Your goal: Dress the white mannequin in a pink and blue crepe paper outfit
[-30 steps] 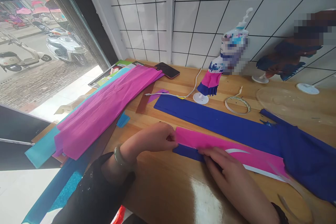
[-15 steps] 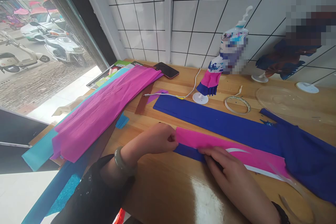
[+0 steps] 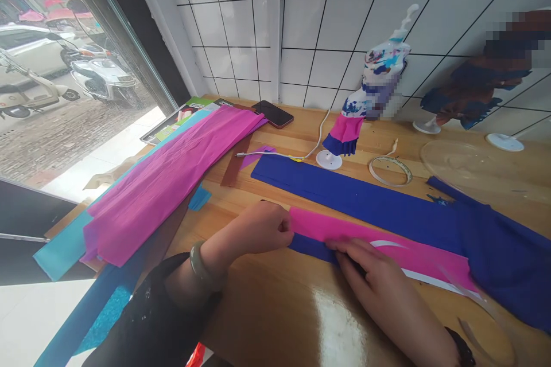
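Observation:
A long pink fabric strip (image 3: 430,258) lies on the wooden table in front of me, with a narrow blue fabric band (image 3: 312,246) along its near edge at the left. My left hand (image 3: 271,226) is closed in a pinch at the strip's left end. My right hand (image 3: 379,281) rests farther right, thumb and fingertips together at the seam between pink and blue; the fabric between them is mostly hidden. A white curved piece (image 3: 387,243) shows on the pink just beyond this hand. Behind lies a wide dark blue fabric strip (image 3: 344,189).
Pink fabric (image 3: 172,183) over turquoise layers covers the left side. Behind are a phone (image 3: 274,113), a white cable (image 3: 316,146), a small dressed mannequin (image 3: 361,86) on a stand and a measuring tape roll (image 3: 390,171). Blue fabric (image 3: 508,264) is bunched at right.
Both hands hold almost the same place on the fabric. The view has shifted very slightly, and a white car outside has moved.

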### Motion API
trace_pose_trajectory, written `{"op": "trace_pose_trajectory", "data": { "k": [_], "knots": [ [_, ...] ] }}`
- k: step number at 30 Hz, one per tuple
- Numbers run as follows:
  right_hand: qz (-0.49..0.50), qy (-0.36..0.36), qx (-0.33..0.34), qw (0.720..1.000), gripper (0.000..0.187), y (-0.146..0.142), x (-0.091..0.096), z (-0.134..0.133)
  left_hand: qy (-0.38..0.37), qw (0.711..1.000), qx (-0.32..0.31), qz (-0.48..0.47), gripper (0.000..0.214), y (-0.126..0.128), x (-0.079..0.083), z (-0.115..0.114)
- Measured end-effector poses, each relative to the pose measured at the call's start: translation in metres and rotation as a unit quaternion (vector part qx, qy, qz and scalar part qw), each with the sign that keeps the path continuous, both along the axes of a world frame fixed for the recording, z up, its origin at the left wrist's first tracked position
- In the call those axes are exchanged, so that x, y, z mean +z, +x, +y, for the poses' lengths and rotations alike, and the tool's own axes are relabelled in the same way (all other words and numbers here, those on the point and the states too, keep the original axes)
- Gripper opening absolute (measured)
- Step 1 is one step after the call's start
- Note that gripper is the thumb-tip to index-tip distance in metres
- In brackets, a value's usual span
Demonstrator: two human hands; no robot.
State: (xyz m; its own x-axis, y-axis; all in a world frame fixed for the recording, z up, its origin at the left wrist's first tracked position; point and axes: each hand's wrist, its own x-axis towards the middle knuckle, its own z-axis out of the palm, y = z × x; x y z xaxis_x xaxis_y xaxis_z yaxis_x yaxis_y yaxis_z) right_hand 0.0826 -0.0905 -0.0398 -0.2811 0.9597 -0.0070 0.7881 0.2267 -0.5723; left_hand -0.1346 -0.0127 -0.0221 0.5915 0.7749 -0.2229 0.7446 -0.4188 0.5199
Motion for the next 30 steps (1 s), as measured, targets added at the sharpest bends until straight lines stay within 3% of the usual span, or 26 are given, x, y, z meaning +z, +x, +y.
{"op": "trace_pose_trajectory", "data": {
  "k": [16,24,30],
  "knots": [
    [-0.002,-0.031,-0.012,0.999,0.035,-0.0018,-0.0011,0.002,0.036,0.999,0.032,0.007,0.021,0.0044,-0.0031,-0.0024],
    [-0.004,-0.041,-0.011,0.999,0.035,-0.0024,-0.0017,0.0024,0.027,0.998,0.059,0.017,0.021,0.0047,-0.0014,-0.002],
    [-0.005,-0.044,-0.015,0.999,0.034,-0.0016,-0.0017,0.0022,-0.021,0.996,0.084,-0.006,0.01,-0.0008,0.0009,0.001]
  ]
}}
